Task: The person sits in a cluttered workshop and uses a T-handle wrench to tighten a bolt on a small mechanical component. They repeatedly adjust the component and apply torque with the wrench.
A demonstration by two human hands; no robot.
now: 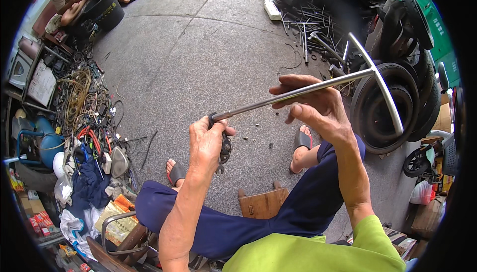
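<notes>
A silver T-shaped metal bar (298, 92) slants up to the right across the view. Its curved crosspiece (381, 84) is at the far right end. My left hand (203, 140) is closed around the lower end, at a black collar (213, 118). Below those fingers hangs a dark metal part (226, 149), partly hidden by the hand, with a wrench-like open jaw (219, 168) at its bottom. My right hand (318, 105) is open beside the shaft, fingers stretched and thumb apart. The shaft passes in front of that hand; whether they touch, I cannot tell.
A small wooden stool (262, 203) stands between my legs. At right are stacked tyres and wheels (385, 104) and a heap of metal rods (318, 26). Cables and wires (82, 100) pile up at left. Far left, another person's arm (74, 11) is beside a black bucket (104, 11).
</notes>
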